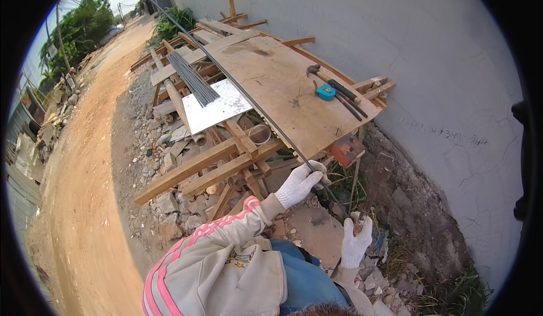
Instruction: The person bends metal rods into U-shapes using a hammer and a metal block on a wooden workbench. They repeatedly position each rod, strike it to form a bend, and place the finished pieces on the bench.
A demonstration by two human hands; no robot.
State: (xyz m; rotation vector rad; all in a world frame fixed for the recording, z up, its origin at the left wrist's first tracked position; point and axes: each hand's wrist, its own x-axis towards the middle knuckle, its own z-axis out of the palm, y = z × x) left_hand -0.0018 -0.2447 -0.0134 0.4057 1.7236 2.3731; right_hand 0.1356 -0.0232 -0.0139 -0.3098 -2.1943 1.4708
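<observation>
A long, thin dark steel rod (255, 108) runs slantwise along the left edge of a plywood tabletop (277, 70), from the far end down to me. White knit work gloves cover both hands. My left hand (298, 186) is closed around the rod just off the near corner of the plywood. Further down, my right hand (356, 242) has its fingers curled at the rod's near end; its fingertips are partly hidden. On the plywood lie a claw hammer (323, 76), a turquoise tape measure (326, 92) and a dark long-handled tool (352, 105), beyond my hands.
Left of the plywood, a bundle of cut steel rods (192, 79) rests partly on a white board (218, 109). Timber beams (189, 172) jut out over rubble (169, 225). A grey wall (407, 39) stands on the right; a dirt road (85, 197) runs along the left.
</observation>
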